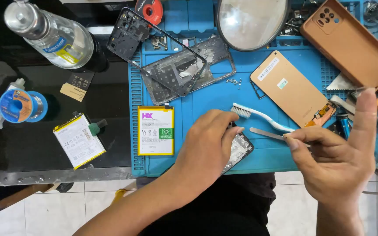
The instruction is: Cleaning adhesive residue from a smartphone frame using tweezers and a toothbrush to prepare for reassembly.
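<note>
- L hand (206, 146) palm down on a dark phone part (239, 150) at near edge of blue mat (267, 159); fingers curled over it, pressing it flat. Most of the part hidden under the hand.
- R hand (337, 161) raised just right of L; thumb + forefinger pinched shut on metal tweezers (270, 134), tips aimed left toward L fingertips. Other fingers spread, one straight up.
- White toothbrush (259, 116) lies just beyond tweezers, bristles near L knuckles.
- Gold-backed screen (287, 87) beyond R hand; tan case (351, 43) farther out, right.
- Yellow-edged battery (155, 130) just left of L hand, on mat.
- 2nd battery (78, 140) well left, on black counter (31, 153), w/ solder spool (17, 105) + clear bottle (49, 32) beyond.
- Phone frame (154, 48) + midplate (215, 61) far side of mat; round magnifier (251, 22) past them.
</note>
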